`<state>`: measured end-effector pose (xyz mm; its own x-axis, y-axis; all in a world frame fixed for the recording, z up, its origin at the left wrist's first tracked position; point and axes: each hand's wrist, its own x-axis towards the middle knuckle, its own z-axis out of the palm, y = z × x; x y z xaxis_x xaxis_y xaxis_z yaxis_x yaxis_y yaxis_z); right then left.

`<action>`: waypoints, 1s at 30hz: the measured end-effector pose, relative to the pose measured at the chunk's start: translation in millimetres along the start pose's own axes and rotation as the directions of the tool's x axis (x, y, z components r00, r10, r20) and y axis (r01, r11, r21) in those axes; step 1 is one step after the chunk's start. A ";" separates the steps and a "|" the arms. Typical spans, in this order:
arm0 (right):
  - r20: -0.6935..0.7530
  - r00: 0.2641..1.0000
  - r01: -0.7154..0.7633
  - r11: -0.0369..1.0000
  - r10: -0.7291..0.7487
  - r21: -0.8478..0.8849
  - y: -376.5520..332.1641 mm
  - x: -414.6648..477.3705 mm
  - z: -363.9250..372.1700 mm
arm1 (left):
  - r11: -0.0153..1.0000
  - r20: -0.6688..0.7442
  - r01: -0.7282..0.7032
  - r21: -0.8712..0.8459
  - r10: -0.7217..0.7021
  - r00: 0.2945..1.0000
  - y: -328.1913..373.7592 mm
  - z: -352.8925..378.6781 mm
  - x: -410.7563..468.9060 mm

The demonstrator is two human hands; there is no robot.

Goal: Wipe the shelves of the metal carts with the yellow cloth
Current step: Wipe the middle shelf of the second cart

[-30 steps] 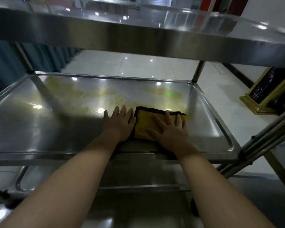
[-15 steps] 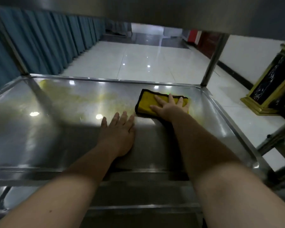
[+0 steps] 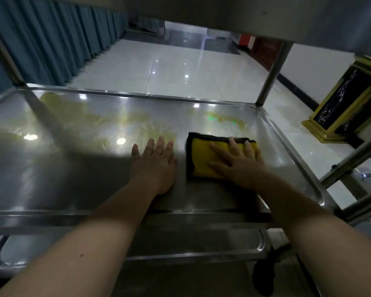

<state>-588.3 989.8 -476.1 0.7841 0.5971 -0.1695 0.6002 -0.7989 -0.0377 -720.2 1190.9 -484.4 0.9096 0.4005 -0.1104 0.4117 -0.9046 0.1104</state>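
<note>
Mid-wipe on shelf (image 3: pixel 73 168): right hand (image 3: pixel 238 166) flat, fingers spread on yellow cloth (image 3: pixel 201 159), left hand (image 3: pixel 154 166) flat bracing; next likely push toward 11 o'clock smears (image 3: pixel 107 121).

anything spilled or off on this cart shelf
Yes: a yellowish smeared film covers the far left and middle of the shelf, with a smaller patch beyond the yellow cloth under the right hand. It dulls the otherwise shiny metal. Nothing looks bent or damaged.
</note>
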 end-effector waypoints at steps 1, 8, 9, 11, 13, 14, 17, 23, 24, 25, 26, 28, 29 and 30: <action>0.010 1.000 -0.028 1.000 0.028 0.014 -1.8 18.9 -5.1 | 1.000 -0.001 0.003 -0.002 -0.003 1.000 1.0 0.0 -2.2; 0.049 0.998 0.042 0.999 -0.043 0.019 15.1 -52.0 3.8 | 1.000 -0.006 -0.003 0.013 0.003 1.000 7.0 4.9 -24.7; 0.058 0.996 0.068 0.997 -0.070 0.036 21.6 -77.1 4.8 | 1.000 -0.009 -0.010 0.014 0.010 1.000 6.0 5.7 -27.5; 0.100 0.989 0.108 0.994 -0.111 0.027 29.2 -121.3 7.3 | 1.000 -0.017 -0.021 0.017 0.022 1.000 3.5 7.6 -33.4; 0.107 0.988 0.105 0.994 -0.108 0.031 35.6 -128.5 12.4 | 0.999 -0.028 -0.034 0.036 0.035 0.999 2.1 9.7 -39.2; 0.092 0.992 0.082 0.996 -0.084 0.029 37.7 -114.7 11.2 | 0.998 -0.028 -0.038 0.040 0.039 0.999 2.1 10.1 -41.7; 0.030 0.998 -0.062 0.998 0.062 0.011 43.2 -31.3 -3.9 | 0.999 -0.027 -0.024 0.043 0.025 0.999 4.8 11.1 -47.2; 0.073 0.979 -0.190 0.982 0.190 -0.006 31.0 22.8 -15.2 | 0.999 -0.029 -0.031 0.040 0.033 0.999 1.1 13.3 -53.7; 0.071 0.983 -0.170 0.985 0.170 -0.005 29.2 2.9 -12.3 | 0.999 -0.029 -0.036 0.037 0.037 0.999 0.1 13.0 -57.6; 0.066 0.986 -0.151 0.988 0.150 0.013 29.4 -21.4 -8.5 | 0.999 -0.036 -0.035 0.031 0.036 0.999 -1.0 13.4 -62.6; 0.070 0.989 -0.131 0.991 0.128 0.042 30.7 -48.4 -5.1 | 0.999 -0.048 -0.033 0.026 0.034 0.998 -2.2 14.1 -68.2; 0.103 0.990 -0.102 0.991 0.093 0.083 31.6 -106.9 2.3 | 0.999 -0.060 -0.034 0.030 0.035 0.998 -4.9 14.9 -79.8; 0.124 0.988 -0.101 0.991 0.090 0.086 29.6 -132.3 6.3 | 0.999 -0.054 -0.038 0.035 0.040 0.998 -6.6 15.2 -85.4; 0.133 0.986 -0.111 0.991 0.100 0.080 27.8 -149.0 11.2 | 0.998 -0.045 -0.043 0.037 0.044 0.998 -7.6 15.5 -90.2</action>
<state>-690.2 877.7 -462.9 0.8120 0.4997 -0.3017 0.4950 -0.8634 -0.0977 -806.3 1159.3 -490.6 0.9285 0.3662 -0.0611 0.3702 -0.9256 0.0783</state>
